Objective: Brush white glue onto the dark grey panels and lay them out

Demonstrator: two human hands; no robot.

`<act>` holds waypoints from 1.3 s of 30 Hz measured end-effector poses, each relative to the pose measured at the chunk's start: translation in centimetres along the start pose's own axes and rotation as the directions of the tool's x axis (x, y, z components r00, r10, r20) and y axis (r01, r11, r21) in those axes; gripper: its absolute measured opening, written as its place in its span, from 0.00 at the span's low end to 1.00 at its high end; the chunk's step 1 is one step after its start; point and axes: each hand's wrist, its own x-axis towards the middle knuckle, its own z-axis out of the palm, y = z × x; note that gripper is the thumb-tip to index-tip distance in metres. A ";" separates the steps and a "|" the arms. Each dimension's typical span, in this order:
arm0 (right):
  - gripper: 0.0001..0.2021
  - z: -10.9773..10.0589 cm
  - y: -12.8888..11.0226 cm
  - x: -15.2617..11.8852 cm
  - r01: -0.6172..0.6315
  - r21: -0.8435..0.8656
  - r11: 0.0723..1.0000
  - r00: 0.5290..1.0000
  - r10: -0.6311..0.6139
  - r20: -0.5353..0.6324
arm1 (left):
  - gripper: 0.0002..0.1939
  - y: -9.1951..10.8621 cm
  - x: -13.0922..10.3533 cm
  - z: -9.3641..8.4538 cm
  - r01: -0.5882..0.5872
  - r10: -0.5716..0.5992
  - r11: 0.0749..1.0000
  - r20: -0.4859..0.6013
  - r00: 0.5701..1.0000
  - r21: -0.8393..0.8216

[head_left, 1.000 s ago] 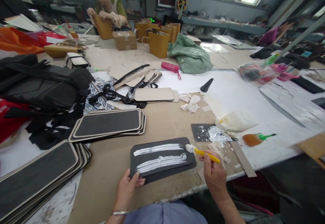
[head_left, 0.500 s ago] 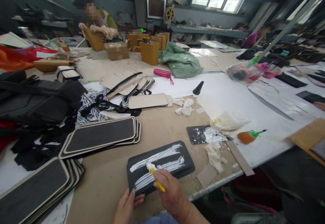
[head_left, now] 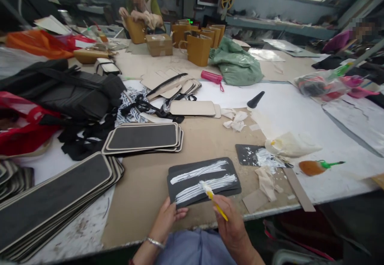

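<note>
A black rounded panel (head_left: 184, 186) lies on the brown board with another dark panel under it, two bands of white paste streaked along its top. My left hand (head_left: 168, 218) pinches its near left corner, thumb on top and fingers at the lower edge. In my right hand (head_left: 229, 219) is a small yellow-handled brush (head_left: 220, 209), its bristles loaded with white paste and touching the lower band. To the right sits a black paste-smeared plate (head_left: 243, 153). A whitish plastic bag (head_left: 297, 144) overlaps its far edge.
Stacks of dark panels with pale borders (head_left: 142, 136) stand at left, alongside black bags (head_left: 90, 93). A squeeze bottle of amber liquid (head_left: 312, 167), crumpled scraps (head_left: 265, 181) and a flat strip (head_left: 300, 191) lie at right. Across the table a person handles a tan bag (head_left: 135, 31).
The brush has moved from the gap between the bands onto the lower band. My view has shifted, so the scene sits higher and farther right. The left hand still holds the panel's corner.
</note>
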 end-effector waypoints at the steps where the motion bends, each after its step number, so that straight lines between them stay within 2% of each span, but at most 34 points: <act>1: 0.12 0.5 -1.1 0.5 -0.044 0.083 0.996 0.999 0.044 0.006 | 0.15 0.2 -0.1 0.0 0.013 -0.013 1.000 0.022 1.000 -0.011; 3: 0.09 1.4 -2.7 1.7 -0.208 0.224 0.952 0.977 0.212 0.004 | 0.15 0.6 -0.3 0.1 0.036 -0.033 0.999 0.095 0.995 -0.034; 4: 0.09 1.9 -3.1 2.3 -0.315 0.293 0.903 0.945 0.326 0.012 | 0.15 0.7 -0.4 0.0 0.041 -0.036 0.998 0.129 0.991 -0.043; 7: 0.14 3.8 -3.4 3.4 -0.587 0.485 0.648 0.781 0.612 0.126 | 0.17 0.9 -0.5 -0.2 0.045 -0.034 0.998 0.188 0.982 -0.054; 8: 0.15 4.4 -3.3 3.5 -0.634 0.520 0.572 0.733 0.659 0.169 | 0.18 0.9 -0.5 -0.3 0.047 -0.036 0.997 0.202 0.979 -0.053; 9: 0.16 4.8 -3.1 3.6 -0.662 0.530 0.530 0.705 0.680 0.201 | 0.19 0.9 -0.6 -0.4 0.047 -0.034 0.998 0.217 0.976 -0.053; 11: 0.17 5.2 -2.7 3.5 -0.668 0.491 0.560 0.712 0.673 0.200 | 0.19 0.9 -0.7 -0.5 0.041 -0.028 0.998 0.247 0.969 -0.047; 13: 0.16 5.0 -2.5 3.5 -0.623 0.422 0.658 0.763 0.631 0.142 | 0.19 1.0 -0.8 -0.5 0.030 -0.020 0.999 0.261 0.965 -0.034; 15: 0.15 4.7 -2.6 3.6 -0.586 0.394 0.708 0.795 0.598 0.107 | 0.19 1.1 -0.8 -0.5 0.024 -0.018 1.000 0.250 0.968 -0.019; 19: 0.16 5.3 -2.9 4.1 -0.605 0.450 0.657 0.779 0.605 0.163 | 0.20 0.9 -0.7 -0.3 0.036 -0.039 0.999 0.190 0.981 0.022; 21: 0.17 5.0 -2.3 4.1 -0.600 0.420 0.681 0.783 0.609 0.130 | 0.20 0.8 -0.8 -0.4 0.041 -0.047 0.999 0.179 0.983 0.034; 23: 0.17 3.6 -1.4 4.0 -0.591 0.366 0.719 0.782 0.622 0.042 | 0.21 1.0 -1.2 -0.4 0.039 -0.046 0.998 0.179 0.983 0.041; 25: 0.18 1.1 -0.5 4.0 -0.617 0.361 0.700 0.742 0.670 -0.032 | 0.20 1.9 -1.6 -0.1 0.014 -0.024 0.999 0.189 0.982 0.051; 28: 0.18 -3.2 0.6 4.4 -0.634 0.515 0.577 0.628 0.772 -0.092 | 0.18 4.9 -1.3 1.9 -0.095 0.072 0.992 0.249 0.966 0.085; 31: 0.17 -5.9 1.8 5.5 -0.511 0.722 0.467 0.534 0.830 -0.158 | 0.19 9.1 0.8 5.8 -0.233 0.183 0.964 0.321 0.929 0.125; 35: 0.19 -7.1 3.7 6.6 -0.416 0.827 0.379 0.459 0.872 -0.169 | 0.22 13.7 6.3 11.8 -0.319 0.211 0.908 0.363 0.908 0.270; 37: 0.21 -7.2 4.9 6.7 -0.412 0.845 0.340 0.422 0.894 -0.153 | 0.21 15.1 9.3 14.3 -0.338 0.210 0.870 0.349 0.913 0.360; 39: 0.22 -7.2 5.9 6.5 -0.416 0.853 0.314 0.385 0.911 -0.147 | 0.20 16.0 11.7 16.0 -0.355 0.225 0.824 0.320 0.920 0.441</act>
